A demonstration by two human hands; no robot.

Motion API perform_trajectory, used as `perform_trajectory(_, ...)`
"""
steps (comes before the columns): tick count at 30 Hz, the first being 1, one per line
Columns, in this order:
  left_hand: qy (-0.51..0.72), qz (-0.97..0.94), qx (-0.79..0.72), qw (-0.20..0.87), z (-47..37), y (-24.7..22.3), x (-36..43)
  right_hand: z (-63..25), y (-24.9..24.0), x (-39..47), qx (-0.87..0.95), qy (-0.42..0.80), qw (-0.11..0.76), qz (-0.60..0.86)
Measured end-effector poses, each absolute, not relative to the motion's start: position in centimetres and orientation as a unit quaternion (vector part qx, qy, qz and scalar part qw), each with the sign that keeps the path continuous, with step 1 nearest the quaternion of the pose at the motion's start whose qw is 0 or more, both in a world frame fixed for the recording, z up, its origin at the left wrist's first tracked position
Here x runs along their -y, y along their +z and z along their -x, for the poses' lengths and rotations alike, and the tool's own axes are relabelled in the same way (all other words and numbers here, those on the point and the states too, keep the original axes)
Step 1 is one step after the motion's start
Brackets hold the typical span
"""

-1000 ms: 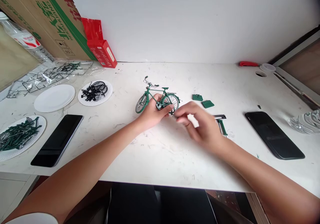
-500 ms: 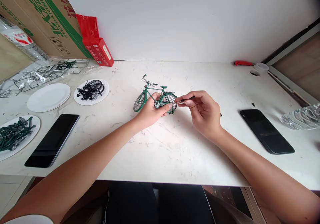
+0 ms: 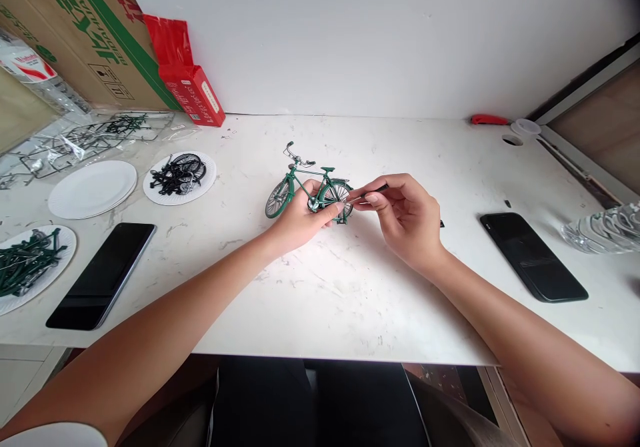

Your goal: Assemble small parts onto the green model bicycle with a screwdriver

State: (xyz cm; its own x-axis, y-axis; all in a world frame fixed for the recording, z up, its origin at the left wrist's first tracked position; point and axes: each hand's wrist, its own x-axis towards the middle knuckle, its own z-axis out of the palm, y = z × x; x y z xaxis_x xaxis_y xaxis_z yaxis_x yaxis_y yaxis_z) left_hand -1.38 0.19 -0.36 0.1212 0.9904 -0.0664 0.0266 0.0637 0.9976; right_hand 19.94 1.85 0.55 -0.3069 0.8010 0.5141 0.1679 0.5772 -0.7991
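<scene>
A green model bicycle (image 3: pixel 300 179) stands tilted over the middle of the white table, its front wheel to the left. My left hand (image 3: pixel 303 219) is closed round its lower frame and rear wheel, the thumb lying against the spokes. From the right, my right hand (image 3: pixel 407 217) pinches a thin dark tool (image 3: pixel 381 189). The tool's tip points left at the middle of the rear wheel; whether it touches there is too small to tell.
At the left are plates of black parts (image 3: pixel 181 175) and green parts (image 3: pixel 33 260), stacked white plates (image 3: pixel 94 188), a phone (image 3: pixel 103 275) and a red box (image 3: pixel 197 97). A black phone (image 3: pixel 534 255) and a clear bottle (image 3: pixel 600 228) lie right.
The whole view has shifted slightly, so most things appear a little higher. Both hands keep their hold, and the tool in my right hand is tilted slightly differently.
</scene>
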Motion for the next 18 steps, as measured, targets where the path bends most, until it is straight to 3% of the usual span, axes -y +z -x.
perform_trajectory(10,0.445,-0.513,-0.507,0.531,1.4,-0.4,-0.3,-20.9,2.3,-1.8,0.833,0.144,0.405,0.348)
perform_trajectory(18,0.443,-0.526,-0.51,0.516,1.5,-0.5,-0.3,-21.5,2.8,-1.8,0.839,0.11,0.38,0.374)
